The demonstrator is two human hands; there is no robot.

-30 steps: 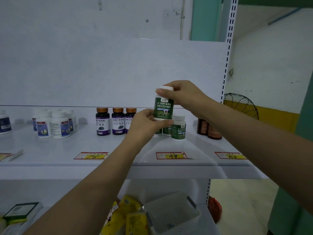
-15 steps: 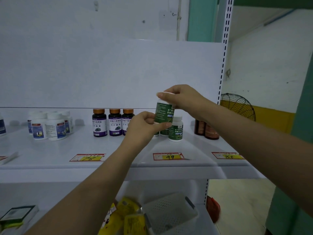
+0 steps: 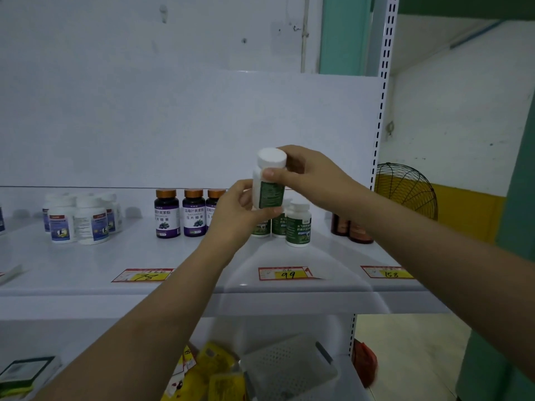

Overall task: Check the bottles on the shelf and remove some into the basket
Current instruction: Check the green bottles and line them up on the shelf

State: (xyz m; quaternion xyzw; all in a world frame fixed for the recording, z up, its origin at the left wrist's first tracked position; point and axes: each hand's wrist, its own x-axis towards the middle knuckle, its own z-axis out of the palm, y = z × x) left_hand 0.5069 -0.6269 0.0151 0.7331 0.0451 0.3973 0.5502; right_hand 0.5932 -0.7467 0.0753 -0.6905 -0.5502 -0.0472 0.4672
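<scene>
I am holding the green-labelled bottle [image 3: 267, 186] up in front of the shelf [image 3: 202, 256], clear of its surface, with its white cap leaning toward me. My left hand [image 3: 237, 209] is gripping the lower part, fingers curled round the base. My right hand [image 3: 307, 172] is pinching it just under the cap, thumb across the front. The label's fine print is facing my eyes, so I judge I am checking this bottle.

More green bottles [image 3: 298, 227] are standing upright on the shelf just behind it, above the price tag [image 3: 285, 274] marked 99. The purple bottles [image 3: 179, 215] are lined up to their left, the white bottles [image 3: 78, 221] farther left, and the brown bottles [image 3: 347, 230] to the right. Most of the checking seems to be waiting.

The basket [image 3: 289, 369] is sitting on the lower shelf below my arms. I cannot tell whether any bottle is lying in it. Deciding on this one, then carrying it down or setting it on the shelf, is what I am facing next.
</scene>
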